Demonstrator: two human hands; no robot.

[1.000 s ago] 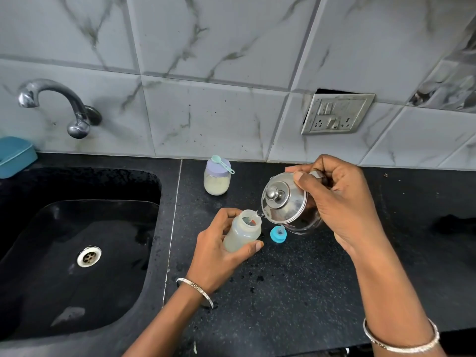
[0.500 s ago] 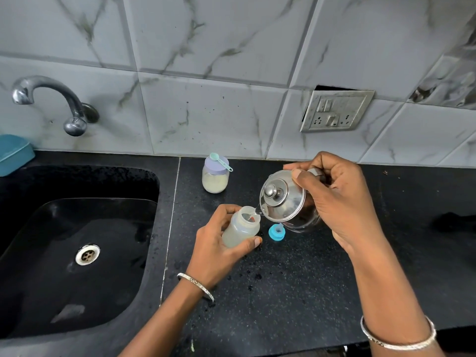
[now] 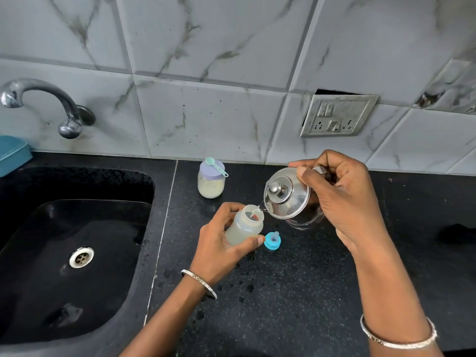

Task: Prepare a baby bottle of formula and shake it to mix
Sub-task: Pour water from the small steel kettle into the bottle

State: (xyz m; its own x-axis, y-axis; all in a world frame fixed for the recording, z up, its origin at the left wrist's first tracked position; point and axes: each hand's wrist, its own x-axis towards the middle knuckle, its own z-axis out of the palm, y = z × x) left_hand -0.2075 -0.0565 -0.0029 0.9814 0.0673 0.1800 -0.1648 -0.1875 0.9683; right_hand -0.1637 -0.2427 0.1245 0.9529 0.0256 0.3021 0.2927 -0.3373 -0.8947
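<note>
The left hand (image 3: 219,243) grips the open baby bottle (image 3: 244,226) at the middle of the black bench (image 3: 296,292). The right hand (image 3: 342,199) holds the glass pot (image 3: 287,197), tipped as before, with its spout at the bottle's mouth. A thin stream seems to run in. The blue teat cap (image 3: 271,240) lies just beside the bottle. The formula jar (image 3: 210,182) stands farther back, the sink (image 3: 64,266) is to the left, and the wall behind is tiled.

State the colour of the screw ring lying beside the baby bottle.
Bright blue; the screw ring shows clearly in the head view.
</note>
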